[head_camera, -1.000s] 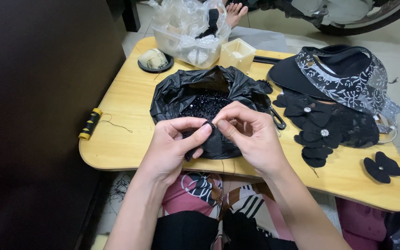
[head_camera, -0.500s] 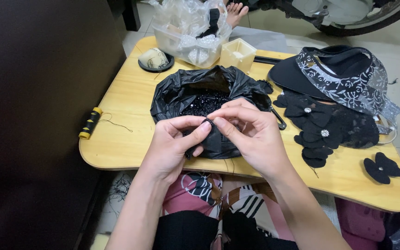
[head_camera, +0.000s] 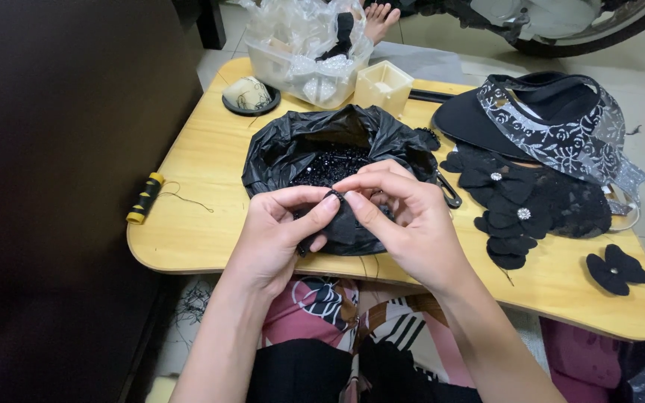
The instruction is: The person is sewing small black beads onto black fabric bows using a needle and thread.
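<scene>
The pale wooden lap table with rounded corners (head_camera: 188, 224) carries everything, and the work in hand looks like hand-sewing or beading a small piece of black fabric (head_camera: 345, 227), held over the table's near edge. Behind it, at the middle of the table, an open crumpled black plastic bag (head_camera: 278, 149) shows a heap of shiny black beads (head_camera: 330, 163). To the right lie a black sun visor with a silver-patterned lace band (head_camera: 554, 123) and a pile of black fabric flowers with rhinestone centres (head_camera: 520, 209); one more black flower (head_camera: 617, 269) sits alone near the right end. A black-and-yellow thread spool (head_camera: 145, 198) rests at the left edge.

The left hand (head_camera: 274, 239) pinches the fabric piece between thumb and forefinger, fingers closed on it. The right hand (head_camera: 412, 224) meets it, thumb and forefinger tips pressed together just at the fabric's top edge, seemingly on something very small; whether that is a needle or a bead cannot be told. The next move, by my judgement, calls for fine fingertip control, with the left hand keeping the fabric steady.
</scene>
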